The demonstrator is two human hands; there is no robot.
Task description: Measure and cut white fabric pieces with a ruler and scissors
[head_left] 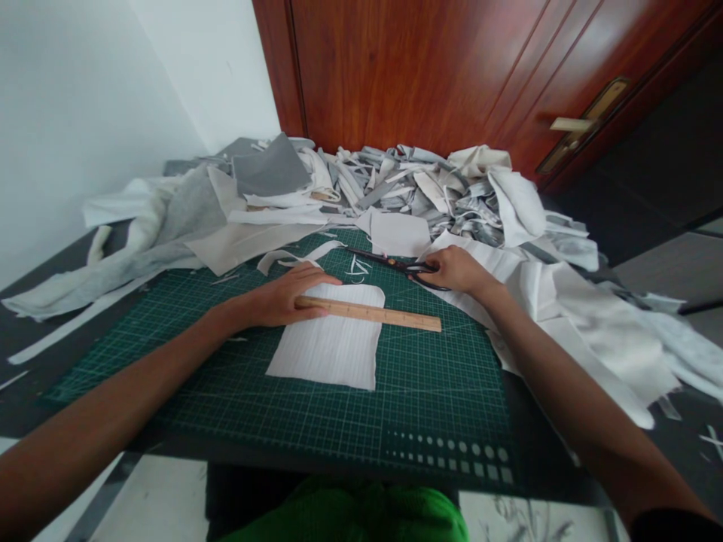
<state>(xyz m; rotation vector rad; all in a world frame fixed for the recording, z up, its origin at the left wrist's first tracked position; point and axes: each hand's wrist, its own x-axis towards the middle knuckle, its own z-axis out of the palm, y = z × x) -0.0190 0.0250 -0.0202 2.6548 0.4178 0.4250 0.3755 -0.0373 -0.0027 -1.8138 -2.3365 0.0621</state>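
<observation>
A white fabric piece (330,348) lies flat on a green cutting mat (316,421). Across its top edge rests a wooden ruler (384,314). My left hand (288,293) lies on the ruler's left end and the cloth, fingers stretched out flat. My right hand (457,269) is closed around the handles of black scissors (389,261), whose blades point left and rest on the mat beyond the fabric piece.
A heap of white and grey fabric scraps (407,188) covers the table's far side and right side. More cloth (152,226) trails off to the left. A brown wooden door (452,68) with a brass handle (581,124) stands behind. Something green (350,516) is at the near edge.
</observation>
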